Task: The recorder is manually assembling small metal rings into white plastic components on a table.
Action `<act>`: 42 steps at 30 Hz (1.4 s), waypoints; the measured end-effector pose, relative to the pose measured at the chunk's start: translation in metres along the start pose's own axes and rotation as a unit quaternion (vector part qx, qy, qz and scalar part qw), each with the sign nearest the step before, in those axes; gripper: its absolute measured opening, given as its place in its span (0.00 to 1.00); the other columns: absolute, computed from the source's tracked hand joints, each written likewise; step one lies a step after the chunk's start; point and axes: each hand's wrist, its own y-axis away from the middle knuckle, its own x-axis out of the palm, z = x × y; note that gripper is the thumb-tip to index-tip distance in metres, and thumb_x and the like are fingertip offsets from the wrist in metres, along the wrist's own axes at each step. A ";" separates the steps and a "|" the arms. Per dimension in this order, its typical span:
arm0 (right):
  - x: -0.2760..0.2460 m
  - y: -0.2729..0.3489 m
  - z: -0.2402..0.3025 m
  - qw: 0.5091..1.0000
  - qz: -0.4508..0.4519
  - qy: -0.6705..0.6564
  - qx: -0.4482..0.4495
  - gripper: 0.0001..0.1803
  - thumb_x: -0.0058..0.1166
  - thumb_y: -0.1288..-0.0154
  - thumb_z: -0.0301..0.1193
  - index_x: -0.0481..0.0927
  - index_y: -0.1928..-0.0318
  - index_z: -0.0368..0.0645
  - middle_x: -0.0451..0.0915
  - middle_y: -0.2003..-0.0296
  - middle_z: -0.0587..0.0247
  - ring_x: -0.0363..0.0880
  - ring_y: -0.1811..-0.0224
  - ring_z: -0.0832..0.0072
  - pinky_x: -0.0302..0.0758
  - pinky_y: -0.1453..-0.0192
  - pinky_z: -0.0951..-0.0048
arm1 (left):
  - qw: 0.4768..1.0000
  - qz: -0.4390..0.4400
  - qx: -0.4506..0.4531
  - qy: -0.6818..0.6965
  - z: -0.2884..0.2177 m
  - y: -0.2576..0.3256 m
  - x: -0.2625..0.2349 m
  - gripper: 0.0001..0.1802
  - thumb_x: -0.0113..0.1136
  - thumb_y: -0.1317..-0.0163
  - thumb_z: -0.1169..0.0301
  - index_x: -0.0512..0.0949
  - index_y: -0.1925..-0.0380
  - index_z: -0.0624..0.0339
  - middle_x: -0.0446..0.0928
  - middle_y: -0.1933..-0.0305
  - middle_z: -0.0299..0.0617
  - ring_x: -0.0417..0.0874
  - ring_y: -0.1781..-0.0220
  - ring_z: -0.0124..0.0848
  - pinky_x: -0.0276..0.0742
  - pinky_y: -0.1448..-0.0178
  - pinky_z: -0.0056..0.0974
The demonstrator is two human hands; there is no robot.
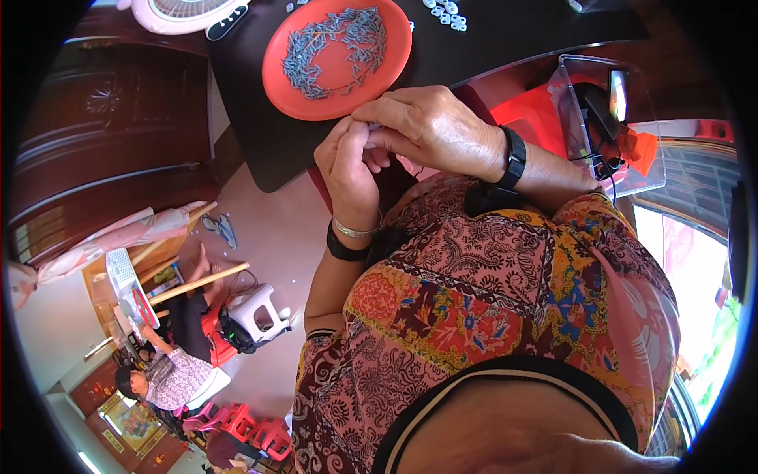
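While your two hands meet just below the orange plate (276, 79), go from left to right. Above and left of the plate, a white fan (185, 12) sits at the far edge of the black bench (253, 134). The plate itself is round, shallow and bright orange, and it holds a loose heap of small grey-blue parts (335, 47), thin and short like little pins, spread mostly over its upper half. Just under the plate's lower rim your left hand (347, 170) is curled, its grip closed narrow around something too small and hidden to make out. Your right hand (434, 126) overlaps it from the right, fingers pinched onto that same spot, touching the left fingers. You wear a black band on each wrist. Right of the plate, well apart, a clear plastic stand (643, 150) holds a dark device.
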 end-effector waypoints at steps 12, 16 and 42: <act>-0.003 -0.002 0.000 1.000 0.019 -0.013 0.004 0.10 0.60 0.44 0.29 0.78 0.63 0.38 0.79 0.73 0.59 0.80 0.71 0.62 0.78 0.68 0.68 | 0.999 0.003 0.025 0.041 0.002 0.004 0.002 0.19 0.41 0.34 0.66 0.73 0.78 0.66 0.71 0.83 0.35 0.67 0.82 0.20 0.59 0.77 0.26; -0.024 -0.016 0.003 1.000 -0.002 0.007 -0.029 0.13 0.62 0.45 0.32 0.79 0.61 0.39 0.80 0.72 0.60 0.81 0.71 0.64 0.78 0.68 0.68 | 0.997 0.029 0.067 0.024 0.002 0.004 -0.005 0.20 0.41 0.35 0.63 0.75 0.71 0.69 0.73 0.80 0.41 0.69 0.81 0.24 0.59 0.77 0.27; -0.069 -0.054 -0.110 0.947 0.171 0.238 0.134 0.12 0.59 0.48 0.33 0.81 0.63 0.43 0.80 0.67 0.60 0.80 0.64 0.63 0.75 0.58 0.67 | 0.997 0.057 0.002 0.049 0.003 0.004 -0.015 0.16 0.43 0.35 0.67 0.76 0.73 0.65 0.69 0.83 0.37 0.66 0.83 0.22 0.57 0.77 0.26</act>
